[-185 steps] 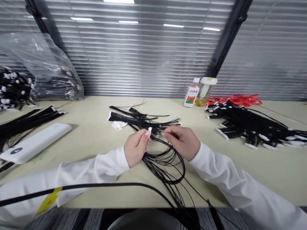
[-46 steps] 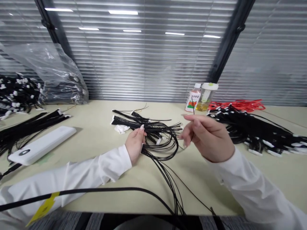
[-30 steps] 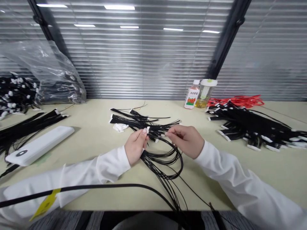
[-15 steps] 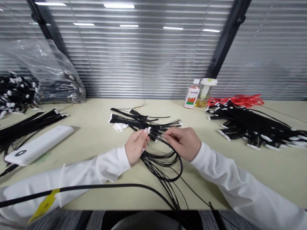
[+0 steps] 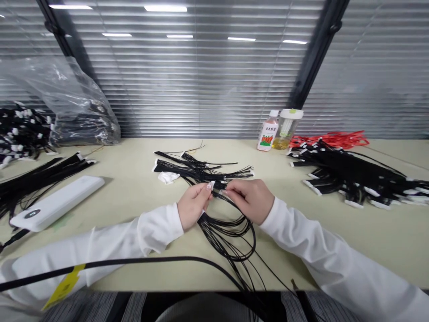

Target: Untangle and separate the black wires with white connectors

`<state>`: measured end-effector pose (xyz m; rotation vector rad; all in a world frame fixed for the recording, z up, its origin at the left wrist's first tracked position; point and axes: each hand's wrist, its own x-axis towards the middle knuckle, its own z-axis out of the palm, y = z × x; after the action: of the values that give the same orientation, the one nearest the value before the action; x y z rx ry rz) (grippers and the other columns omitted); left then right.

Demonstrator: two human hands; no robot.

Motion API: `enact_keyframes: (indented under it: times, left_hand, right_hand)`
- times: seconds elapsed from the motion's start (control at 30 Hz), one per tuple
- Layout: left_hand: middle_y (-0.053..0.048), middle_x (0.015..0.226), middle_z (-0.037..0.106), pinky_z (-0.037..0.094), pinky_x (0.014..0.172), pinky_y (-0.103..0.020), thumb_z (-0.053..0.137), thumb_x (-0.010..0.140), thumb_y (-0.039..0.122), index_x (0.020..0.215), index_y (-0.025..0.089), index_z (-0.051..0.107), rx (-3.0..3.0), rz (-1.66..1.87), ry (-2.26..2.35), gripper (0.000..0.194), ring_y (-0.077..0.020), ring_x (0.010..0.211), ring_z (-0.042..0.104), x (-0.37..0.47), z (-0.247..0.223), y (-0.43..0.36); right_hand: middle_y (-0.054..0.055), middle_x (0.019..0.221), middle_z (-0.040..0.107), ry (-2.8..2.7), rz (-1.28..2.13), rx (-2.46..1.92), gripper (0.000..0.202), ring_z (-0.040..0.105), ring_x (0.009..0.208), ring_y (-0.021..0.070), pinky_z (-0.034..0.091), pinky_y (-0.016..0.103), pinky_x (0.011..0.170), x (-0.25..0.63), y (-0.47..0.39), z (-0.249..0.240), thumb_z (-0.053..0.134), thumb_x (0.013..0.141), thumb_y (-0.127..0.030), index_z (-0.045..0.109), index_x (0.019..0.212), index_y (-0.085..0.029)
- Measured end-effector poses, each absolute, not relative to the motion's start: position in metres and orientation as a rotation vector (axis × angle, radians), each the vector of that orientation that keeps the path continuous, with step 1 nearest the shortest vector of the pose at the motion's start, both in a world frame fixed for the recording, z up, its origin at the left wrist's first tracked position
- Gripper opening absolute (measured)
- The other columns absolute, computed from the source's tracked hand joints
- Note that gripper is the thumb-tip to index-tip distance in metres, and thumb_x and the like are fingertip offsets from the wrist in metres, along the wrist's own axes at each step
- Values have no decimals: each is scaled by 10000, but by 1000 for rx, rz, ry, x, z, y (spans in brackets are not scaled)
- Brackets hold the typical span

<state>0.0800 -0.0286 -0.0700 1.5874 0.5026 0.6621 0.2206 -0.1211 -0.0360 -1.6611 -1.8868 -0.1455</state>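
Wires (image 5: pixel 228 230), tips hidden by fingers (image 5: pixel 231 191)

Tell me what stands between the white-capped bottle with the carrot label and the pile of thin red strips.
A clear cup with a white lid and yellow liquid stands between the bottle and the red strips, in the head view.

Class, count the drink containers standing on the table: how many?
2: the bottle with the carrot label, and the lidded cup just right of it. Both stand near the blinds.
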Motion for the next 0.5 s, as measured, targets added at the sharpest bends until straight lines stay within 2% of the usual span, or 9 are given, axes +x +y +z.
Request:
enact_keyframes:
  times: [0.1, 0.17, 0.3, 0.37, 0.43, 0.5]
  left_hand:
    - [60, 381, 346, 209, 375, -173, 387, 746, 526, 586, 152, 418, 1578, 701, 522, 407, -41, 360, 286, 81, -69, -29]
    - [59, 373, 345, 215, 373, -175, 395, 742, 526, 576, 153, 420, 1586, 746, 573, 409, -42, 354, 291, 82, -69, -27]
    - [64, 364, 324, 214, 366, -178, 416, 730, 523, 559, 156, 422, 1530, 851, 664, 405, -42, 347, 281, 83, -67, -21]
    - [70, 372, 304, 195, 360, -174, 429, 727, 510, 561, 156, 420, 1472, 892, 674, 390, -37, 350, 260, 83, -67, -18]
    - [73, 381, 292, 181, 358, -170, 431, 731, 494, 570, 155, 424, 1433, 916, 685, 375, -34, 355, 246, 83, -67, -17]
    - [74, 383, 290, 181, 359, -166, 417, 741, 486, 579, 154, 426, 1423, 928, 710, 369, -33, 359, 241, 84, -67, -18]
  right_hand:
    - [-34, 515, 481, -1904, -106, -1691, 168, 396, 473, 44, 301, 170, 523, 224, -120, -37, 456, 775, -260, 556, 690, -155]
    - [-41, 523, 467, -1916, -53, -1729, 159, 382, 462, 42, 306, 169, 509, 228, -119, -36, 538, 717, -311, 541, 731, -153]
    - [-28, 646, 471, -1799, -44, -1798, 551, 357, 468, 36, 313, 171, 460, 235, -124, -24, 698, 478, -455, 466, 868, -142]
    - [-51, 566, 420, -1680, -63, -1824, 472, 319, 447, 32, 284, 162, 432, 235, -130, -14, 673, 507, -470, 455, 778, -151]
    - [-65, 457, 328, -1641, -28, -1820, 363, 262, 424, 27, 239, 158, 414, 232, -135, -6, 608, 601, -459, 412, 585, -153]
    - [-57, 412, 274, -1712, 129, -1795, 418, 226, 420, 25, 209, 166, 408, 226, -139, -3, 542, 673, -442, 349, 459, -140]
